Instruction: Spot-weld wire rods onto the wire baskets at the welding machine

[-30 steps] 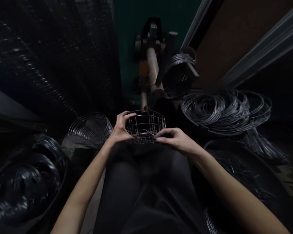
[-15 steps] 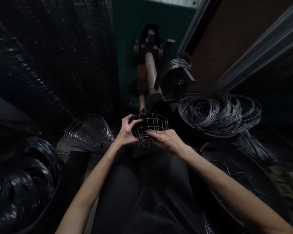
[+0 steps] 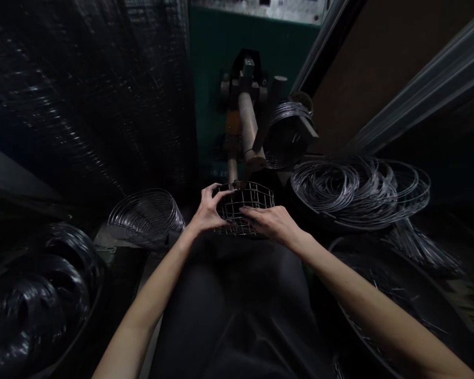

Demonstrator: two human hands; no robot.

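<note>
Near the lap [image 3: 240, 300], the left hand [image 3: 209, 213], partly curled, is clasping the basket [image 3: 255, 202], probably light, stiff and best held by its rim, while the right hand [image 3: 274, 221], fingers nearly straight, is touching it, grip unclear.

Faint characters [image 3: 218, 173] (illegible) on the green panel [image 3: 209, 58].

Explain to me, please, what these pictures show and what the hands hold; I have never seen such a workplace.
One camera, worn on the person's head, looks forward and down. No robot is here: the bare left hand grips a wire basket at its left, and the right hand touches its right part. Ahead stands a green machine with a thick metal cylinder pointing this way. Wire loops lie heaped at right, wire rings at left.
</note>
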